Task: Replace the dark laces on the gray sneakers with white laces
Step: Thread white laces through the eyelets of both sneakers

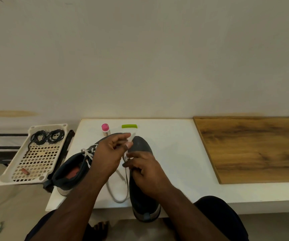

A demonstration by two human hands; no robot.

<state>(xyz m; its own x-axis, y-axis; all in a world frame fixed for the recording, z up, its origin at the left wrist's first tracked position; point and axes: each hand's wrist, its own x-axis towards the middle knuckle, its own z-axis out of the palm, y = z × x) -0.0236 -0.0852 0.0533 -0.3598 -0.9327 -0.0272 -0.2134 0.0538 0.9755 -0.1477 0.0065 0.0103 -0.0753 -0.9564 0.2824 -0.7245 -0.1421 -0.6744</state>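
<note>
Gray sneakers [141, 178], two, lie on the white bench [175, 153], both with white laces [88, 153]. Left hand [109, 155] pinches a lace end; right hand [147, 171] pinches lace at the eyelets. Two dark laces [47, 136] sit coiled in a tray [34, 171].

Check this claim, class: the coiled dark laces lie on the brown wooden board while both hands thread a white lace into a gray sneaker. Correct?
Not quite. The head view shows the coiled dark laces in the white perforated plastic tray, left of the table, not on the brown wooden board. The rest stands.

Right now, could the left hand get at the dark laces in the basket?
Probably yes. The dark laces lie uncovered in the open basket, left of the table, nothing between. But the left hand is busy pinching the white lace and would have to let go.
</note>
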